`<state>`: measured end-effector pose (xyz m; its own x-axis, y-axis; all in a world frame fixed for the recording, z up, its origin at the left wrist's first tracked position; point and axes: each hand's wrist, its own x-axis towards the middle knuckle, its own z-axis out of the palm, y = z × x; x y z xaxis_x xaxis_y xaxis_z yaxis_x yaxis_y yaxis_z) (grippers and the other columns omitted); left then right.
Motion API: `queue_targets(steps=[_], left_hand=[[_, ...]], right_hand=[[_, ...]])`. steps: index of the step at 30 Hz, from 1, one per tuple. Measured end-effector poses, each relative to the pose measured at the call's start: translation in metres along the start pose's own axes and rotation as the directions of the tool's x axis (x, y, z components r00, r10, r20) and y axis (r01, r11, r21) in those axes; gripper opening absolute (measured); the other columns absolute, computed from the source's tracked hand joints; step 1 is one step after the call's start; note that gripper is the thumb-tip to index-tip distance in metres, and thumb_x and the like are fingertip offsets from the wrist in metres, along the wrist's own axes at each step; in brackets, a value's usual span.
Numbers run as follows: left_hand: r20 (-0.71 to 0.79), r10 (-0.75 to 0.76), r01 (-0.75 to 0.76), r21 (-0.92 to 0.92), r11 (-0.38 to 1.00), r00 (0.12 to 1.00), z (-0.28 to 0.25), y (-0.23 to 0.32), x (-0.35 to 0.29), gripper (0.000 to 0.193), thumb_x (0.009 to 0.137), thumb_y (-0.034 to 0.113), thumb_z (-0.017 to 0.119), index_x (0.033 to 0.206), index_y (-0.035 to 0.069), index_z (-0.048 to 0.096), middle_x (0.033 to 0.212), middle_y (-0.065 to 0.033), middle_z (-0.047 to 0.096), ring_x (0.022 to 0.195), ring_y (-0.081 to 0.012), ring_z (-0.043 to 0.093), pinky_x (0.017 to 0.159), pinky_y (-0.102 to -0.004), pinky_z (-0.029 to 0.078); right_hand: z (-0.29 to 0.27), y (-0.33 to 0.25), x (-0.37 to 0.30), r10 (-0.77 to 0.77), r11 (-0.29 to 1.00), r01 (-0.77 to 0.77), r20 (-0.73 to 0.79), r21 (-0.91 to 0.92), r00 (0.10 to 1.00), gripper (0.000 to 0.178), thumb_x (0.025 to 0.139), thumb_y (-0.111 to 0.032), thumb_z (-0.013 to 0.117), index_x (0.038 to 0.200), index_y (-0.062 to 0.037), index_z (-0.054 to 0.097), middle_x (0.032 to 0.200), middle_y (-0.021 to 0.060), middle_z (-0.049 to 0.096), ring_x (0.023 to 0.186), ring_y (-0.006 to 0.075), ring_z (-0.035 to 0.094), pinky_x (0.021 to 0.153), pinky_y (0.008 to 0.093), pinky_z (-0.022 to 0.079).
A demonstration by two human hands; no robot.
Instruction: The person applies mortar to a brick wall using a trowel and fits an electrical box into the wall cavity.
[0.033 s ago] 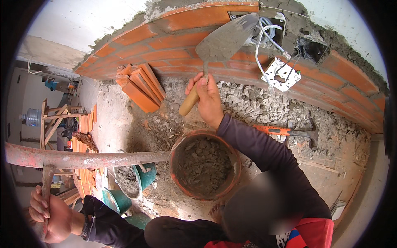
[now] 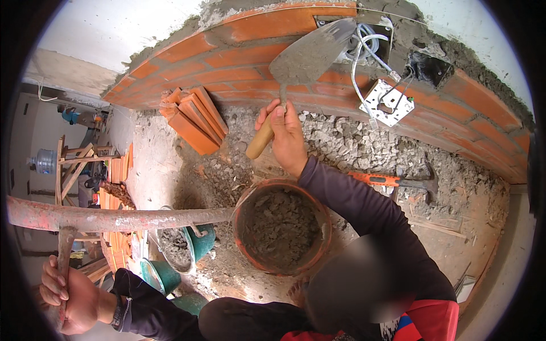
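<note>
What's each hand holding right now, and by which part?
The right hand holds a trowel by its wooden handle, near the blade; the left hand grips a pole's short side bar.

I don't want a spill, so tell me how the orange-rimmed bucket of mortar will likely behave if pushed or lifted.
The bucket likely weighs a lot for its size, given the mortar inside. It may drag rather than glide, since grit litters the floor around it. The mortar looks thick and lumpy, so sloshing seems unlikely.

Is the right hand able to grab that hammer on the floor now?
Probably not right away: the right hand is holding the trowel by its handle. The hammer itself looks mostly uncovered, though, so nothing else seems to block it.
</note>
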<state>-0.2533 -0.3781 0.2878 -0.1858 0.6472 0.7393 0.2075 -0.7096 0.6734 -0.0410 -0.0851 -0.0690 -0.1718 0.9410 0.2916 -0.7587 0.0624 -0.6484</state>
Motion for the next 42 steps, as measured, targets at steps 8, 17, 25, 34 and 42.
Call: queue_targets(steps=[8, 17, 25, 34, 42], left_hand=[[0.017, 0.0, 0.0, 0.053, 0.999, 1.0, -0.007, 0.005, 0.001, 0.027, 0.063, 0.04, 0.048, 0.07, 0.014, 0.042, 0.069, -0.0039, 0.039, 0.079, -0.022, 0.04, 0.1, -0.0408, 0.03], [-0.004, 0.019, -0.018, 0.041, 0.999, 1.0, -0.002, 0.003, 0.001, 0.027, 0.062, 0.039, 0.048, 0.069, 0.014, 0.041, 0.068, -0.0048, 0.038, 0.078, -0.0218, 0.04, 0.097, -0.0408, 0.031], [-0.078, 0.047, -0.036, 0.142, 0.989, 0.996, 0.004, 0.003, 0.0, 0.023, 0.064, 0.038, 0.05, 0.068, 0.015, 0.044, 0.066, -0.0023, 0.04, 0.08, -0.0205, 0.041, 0.098, -0.0405, 0.03], [-0.037, 0.053, -0.047, 0.148, 0.988, 0.998, 0.0, 0.003, 0.0, 0.026, 0.064, 0.04, 0.047, 0.068, 0.015, 0.044, 0.067, -0.0033, 0.04, 0.08, -0.0209, 0.041, 0.098, -0.0409, 0.029], [-0.032, 0.047, -0.043, 0.119, 0.992, 0.998, 0.0, 0.0, -0.002, 0.028, 0.065, 0.042, 0.045, 0.069, 0.015, 0.042, 0.067, -0.0035, 0.039, 0.081, -0.0211, 0.041, 0.098, -0.0413, 0.029]], right_hand=[[-0.001, 0.0, 0.004, 0.061, 0.986, -0.062, -0.009, -0.157, 0.998, 0.026, 0.112, -0.036, 0.037, 0.111, -0.011, 0.044, 0.092, 0.0037, 0.056, 0.082, 0.0117, 0.055, 0.073, 0.029, 0.049], [0.005, 0.006, 0.007, 0.065, 0.97, -0.076, -0.055, -0.231, 0.996, 0.026, 0.112, -0.035, 0.039, 0.11, -0.0101, 0.045, 0.089, 0.0024, 0.056, 0.08, 0.0108, 0.054, 0.074, 0.0298, 0.048], [0.002, 0.016, 0.011, 0.076, 0.954, -0.105, -0.115, -0.279, 0.99, 0.025, 0.111, -0.033, 0.044, 0.112, -0.0079, 0.046, 0.086, 0.0021, 0.055, 0.08, 0.0107, 0.053, 0.075, 0.0299, 0.046], [-0.014, 0.03, 0.005, 0.075, 0.915, -0.148, -0.201, -0.376, 0.977, 0.027, 0.109, -0.032, 0.05, 0.111, -0.0059, 0.05, 0.078, 0.0016, 0.054, 0.068, 0.0097, 0.047, 0.064, 0.0314, 0.043], [-0.025, 0.019, -0.023, 0.161, 0.903, -0.184, -0.092, -0.389, 0.983, 0.026, 0.111, -0.033, 0.045, 0.11, -0.0069, 0.049, 0.084, 0.0007, 0.056, 0.076, 0.0082, 0.05, 0.072, 0.0263, 0.045]])
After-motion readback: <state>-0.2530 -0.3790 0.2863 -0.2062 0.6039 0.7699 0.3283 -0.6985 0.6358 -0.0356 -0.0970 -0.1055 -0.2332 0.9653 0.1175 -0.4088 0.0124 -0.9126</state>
